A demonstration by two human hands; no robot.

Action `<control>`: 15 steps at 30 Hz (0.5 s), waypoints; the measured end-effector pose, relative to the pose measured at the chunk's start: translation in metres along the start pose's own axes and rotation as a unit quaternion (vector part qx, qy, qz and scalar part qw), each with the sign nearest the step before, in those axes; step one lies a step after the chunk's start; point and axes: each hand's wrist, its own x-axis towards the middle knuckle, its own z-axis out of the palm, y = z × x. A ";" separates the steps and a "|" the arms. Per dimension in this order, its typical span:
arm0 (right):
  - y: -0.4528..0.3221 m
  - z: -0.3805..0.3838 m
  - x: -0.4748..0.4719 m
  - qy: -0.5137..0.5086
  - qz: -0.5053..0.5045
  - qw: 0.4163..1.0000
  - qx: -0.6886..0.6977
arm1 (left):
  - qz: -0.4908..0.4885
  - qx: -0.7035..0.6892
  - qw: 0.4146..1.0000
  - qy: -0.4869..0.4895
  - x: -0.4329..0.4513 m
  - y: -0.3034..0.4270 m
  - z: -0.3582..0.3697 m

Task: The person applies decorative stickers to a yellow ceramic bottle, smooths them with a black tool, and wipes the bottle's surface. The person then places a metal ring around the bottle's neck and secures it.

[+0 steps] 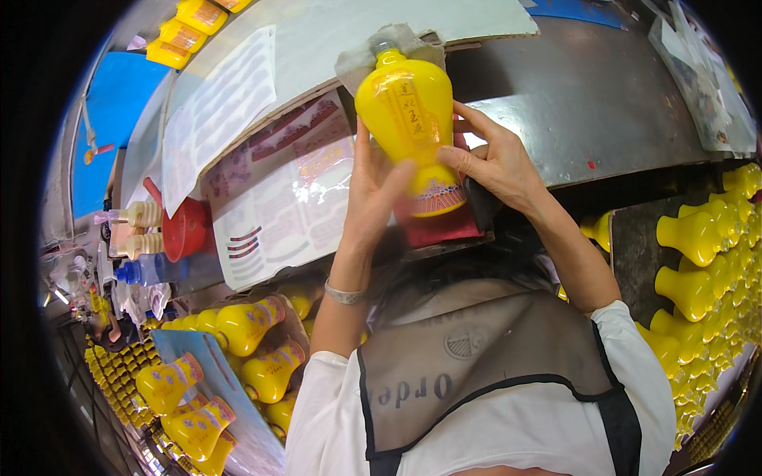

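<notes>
A glossy yellow bottle lies tilted in front of me, its neck toward a grey-white cloth or foam pad and its base toward me. Gold decoration and writing run down its body; a patterned band circles its base. My left hand holds its left side, with the thumb blurred over the narrow waist. On the right side, my right hand grips it, thumb on the lower body. A red pad shows beneath the base. The decal sheet, partly used, lies left of my left hand.
Another printed sheet overlaps the raised white board. A red plastic container stands at the left. Decorated yellow bottles lie at lower left; many plain yellow bottles are stacked at right. A metal tabletop extends to the right.
</notes>
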 end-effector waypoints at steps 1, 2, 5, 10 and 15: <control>0.000 0.000 0.000 0.001 0.001 1.000 -0.005 | -0.002 0.000 1.000 -0.001 0.000 0.000 -0.001; 0.000 0.000 -0.001 0.000 0.002 1.000 -0.004 | -0.002 -0.003 1.000 -0.001 0.000 -0.001 -0.001; 0.001 0.001 -0.001 -0.003 0.001 1.000 0.006 | 0.001 -0.006 1.000 0.001 0.000 -0.004 -0.004; 0.006 0.002 0.001 0.014 0.027 0.992 0.119 | -0.007 -0.067 0.998 0.012 0.002 -0.009 -0.006; 0.011 0.006 0.000 0.001 -0.002 0.993 0.116 | 0.000 -0.061 0.998 0.022 0.001 -0.011 -0.004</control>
